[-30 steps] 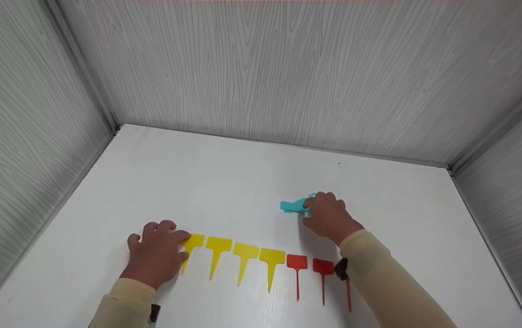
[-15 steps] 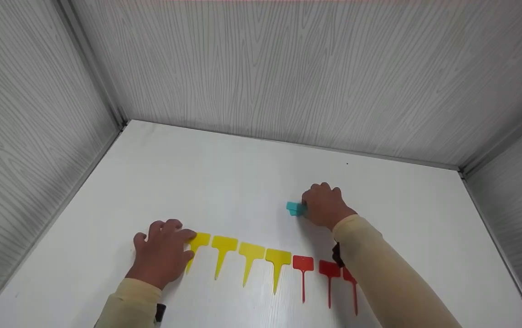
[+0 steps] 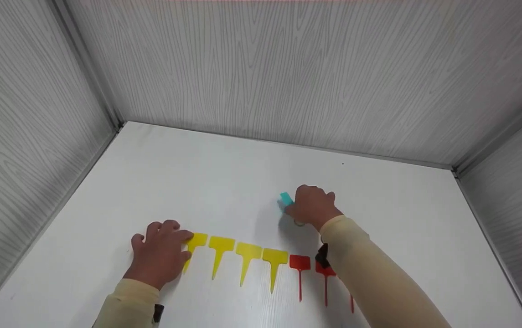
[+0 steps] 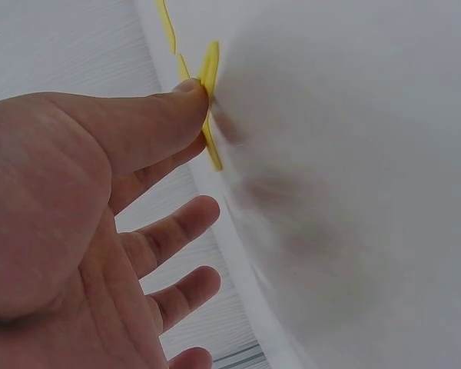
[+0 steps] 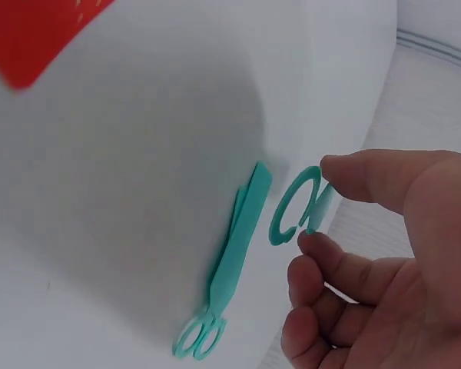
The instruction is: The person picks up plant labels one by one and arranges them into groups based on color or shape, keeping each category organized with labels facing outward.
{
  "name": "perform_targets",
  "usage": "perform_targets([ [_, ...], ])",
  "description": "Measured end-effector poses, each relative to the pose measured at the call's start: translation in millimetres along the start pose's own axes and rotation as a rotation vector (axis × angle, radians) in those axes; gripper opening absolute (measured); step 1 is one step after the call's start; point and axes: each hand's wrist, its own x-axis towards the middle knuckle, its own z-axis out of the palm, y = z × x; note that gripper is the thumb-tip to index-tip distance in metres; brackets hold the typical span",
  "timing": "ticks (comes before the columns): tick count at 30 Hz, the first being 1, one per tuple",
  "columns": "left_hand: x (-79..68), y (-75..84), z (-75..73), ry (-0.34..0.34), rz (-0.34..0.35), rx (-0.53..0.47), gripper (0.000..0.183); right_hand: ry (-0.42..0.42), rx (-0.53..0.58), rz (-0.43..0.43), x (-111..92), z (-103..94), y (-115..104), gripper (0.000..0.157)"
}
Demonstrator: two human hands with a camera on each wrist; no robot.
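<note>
My left hand (image 3: pixel 158 253) is at the left end of a row of yellow T-shaped plant labels, its thumb and index finger pinching the leftmost yellow plant label (image 4: pixel 207 77); its other fingers are spread. My right hand (image 3: pixel 313 205) is beyond the row, and its thumb and fingers pinch a teal ring-ended tag (image 5: pixel 280 219). Beside that ring, in the right wrist view, flat teal strips (image 5: pixel 238 246) overlap each other and end in two rings. In the head view only a teal end (image 3: pixel 286 198) shows past the right fingers; the rest is hidden.
Several more yellow labels (image 3: pixel 222 243) continue the row on the white table (image 3: pixel 206 182). Red labels (image 3: pixel 300 262) with thin stems follow on the right, partly covered by the right sleeve. Grey wood-grain walls (image 3: pixel 261 68) border the table's back and sides.
My right hand has shifted left and turned, and the teal piece has swung from lying sideways to a slant pointing up and left. My left hand keeps its place at the leftmost yellow label.
</note>
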Motion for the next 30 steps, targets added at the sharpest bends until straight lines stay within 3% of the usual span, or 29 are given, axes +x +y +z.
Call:
perform_targets([
  [5, 1.0, 0.3, -0.4, -0.003, -0.001, -0.009, 0.045, -0.001, 0.025, 0.049, -6.9, 11.0, -29.0, 0.031],
  [14, 2.7, 3.2, 2.2, 0.012, 0.011, -0.005, 0.044, 0.018, -0.008, 0.036, -15.0, 29.7, -69.4, 0.027],
  [22, 3.9, 6.9, 1.3, 0.006, 0.011, -0.008, 0.045, 0.013, -0.066, 0.002, -17.6, 45.9, -75.5, 0.024],
  [30, 3.7, 2.8, 0.8, -0.006, -0.006, -0.023, 0.046, -0.039, -0.030, -0.004, -17.5, 49.4, -78.6, 0.024],
])
